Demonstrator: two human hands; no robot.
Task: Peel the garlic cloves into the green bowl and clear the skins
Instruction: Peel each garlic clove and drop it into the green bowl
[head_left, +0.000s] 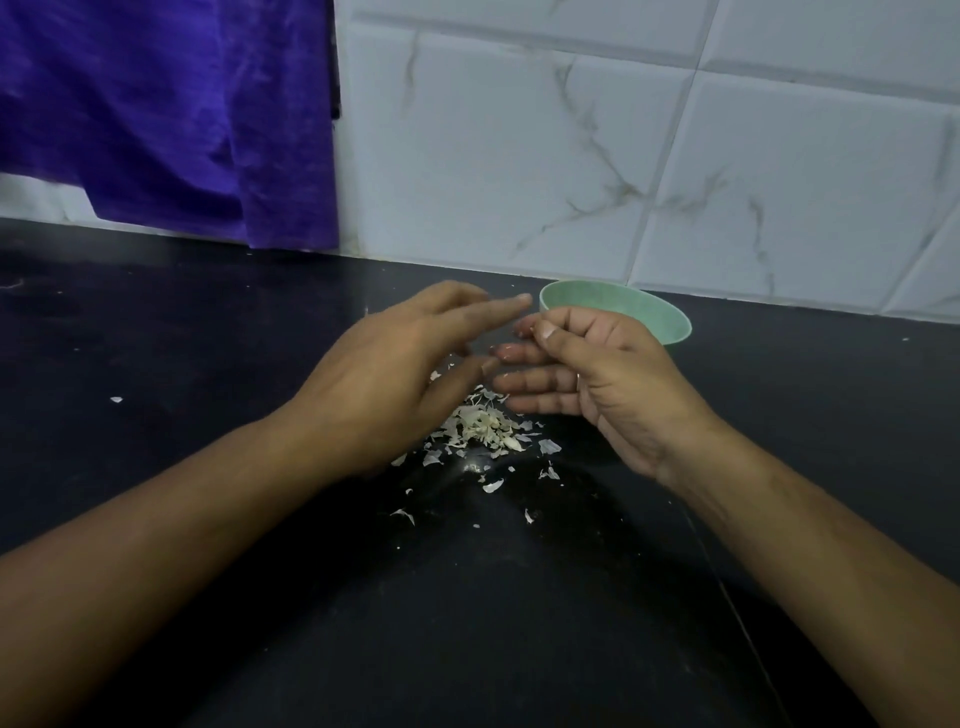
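The green bowl (655, 316) stands on the black counter (208, 332) near the tiled wall, and its contents are out of sight. A pile of pale garlic skins (483, 427) lies in front of it, with loose flakes (493, 486) scattered nearer to me. My left hand (400, 379) hovers over the pile's left side with fingers stretched out and blurred, holding nothing. My right hand (597, 374) is over the pile's right side, just in front of the bowl. Its thumb presses against the curled index finger and the other fingers point left. Anything pinched there is too small to make out.
A purple cloth (171, 114) hangs at the back left, down to the counter's rear edge. White marble-patterned tiles (623, 156) form the back wall. A stray flake (116, 399) lies far left on the counter.
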